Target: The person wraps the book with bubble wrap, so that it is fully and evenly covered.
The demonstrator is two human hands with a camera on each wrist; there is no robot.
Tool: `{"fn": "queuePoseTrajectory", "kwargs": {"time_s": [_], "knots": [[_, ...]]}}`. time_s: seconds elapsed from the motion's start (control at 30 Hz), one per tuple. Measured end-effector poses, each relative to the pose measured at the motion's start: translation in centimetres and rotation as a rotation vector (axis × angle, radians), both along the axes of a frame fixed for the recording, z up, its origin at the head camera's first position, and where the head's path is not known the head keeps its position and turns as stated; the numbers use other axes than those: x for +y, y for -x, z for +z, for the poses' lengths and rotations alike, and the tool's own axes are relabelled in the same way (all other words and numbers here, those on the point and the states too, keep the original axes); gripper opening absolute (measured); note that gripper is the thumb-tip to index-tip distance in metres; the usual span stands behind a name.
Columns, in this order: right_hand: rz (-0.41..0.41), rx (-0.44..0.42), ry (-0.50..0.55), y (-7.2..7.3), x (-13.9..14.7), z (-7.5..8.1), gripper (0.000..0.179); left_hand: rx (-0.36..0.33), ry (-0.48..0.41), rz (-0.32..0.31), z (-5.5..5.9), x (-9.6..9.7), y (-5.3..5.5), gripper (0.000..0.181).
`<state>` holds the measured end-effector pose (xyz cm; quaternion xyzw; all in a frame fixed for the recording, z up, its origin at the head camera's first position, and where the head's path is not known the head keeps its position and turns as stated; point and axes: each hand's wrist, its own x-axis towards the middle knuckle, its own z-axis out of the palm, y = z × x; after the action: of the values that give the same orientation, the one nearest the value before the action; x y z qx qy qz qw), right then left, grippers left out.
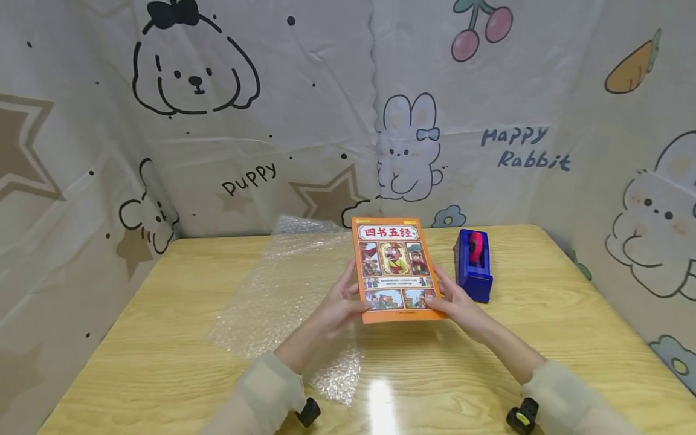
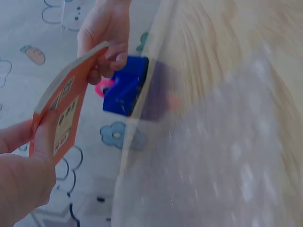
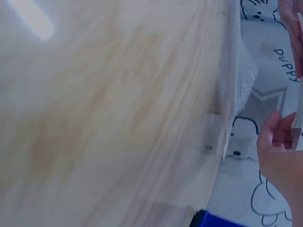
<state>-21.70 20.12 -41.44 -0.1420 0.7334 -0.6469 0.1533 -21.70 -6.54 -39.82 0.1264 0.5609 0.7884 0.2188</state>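
Orange book (image 1: pixel 397 269): where do we record it?

We find it lifted above the table (image 1: pixel 522 356), over the middle and toward the far edge, front cover turned to the person's view.

And the grip?

Both hands pinch it. We note the left hand (image 1: pixel 339 305) at the lower left edge and the right hand (image 1: pixel 461 307) at the lower right corner, each thumb on the cover, fingers passing behind. We judge that holding both sides steadies it and leaves most of the cover unobstructed.

Other items?

We list clear bubble wrap (image 1: pixel 255 314) spread left of the table's middle, its far end passing the far edge; laid so, it seems meant to stay flat. One blue tape dispenser (image 1: pixel 478 287) with a pink roll (image 1: pixel 475 246) stands near the far edge, right of centre, apart from the book, presumably kept off the wrap.
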Motion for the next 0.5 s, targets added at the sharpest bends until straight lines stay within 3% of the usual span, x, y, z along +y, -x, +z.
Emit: {"fn": "queuePoseTrajectory", "kwargs": {"time_s": [0.2, 0.5], "knots": [[0.02, 0.011, -0.006, 1.0, -2.6, -0.4, 0.078, 0.003, 0.095, 0.036, -0.7, -2.6, 0.1, 0.097], [0.074, 0.031, -0.096, 2.8, -7.0, -1.1, 0.075, -0.009, 0.234, 0.128, -1.3, -6.4, 0.2, 0.095]]}}
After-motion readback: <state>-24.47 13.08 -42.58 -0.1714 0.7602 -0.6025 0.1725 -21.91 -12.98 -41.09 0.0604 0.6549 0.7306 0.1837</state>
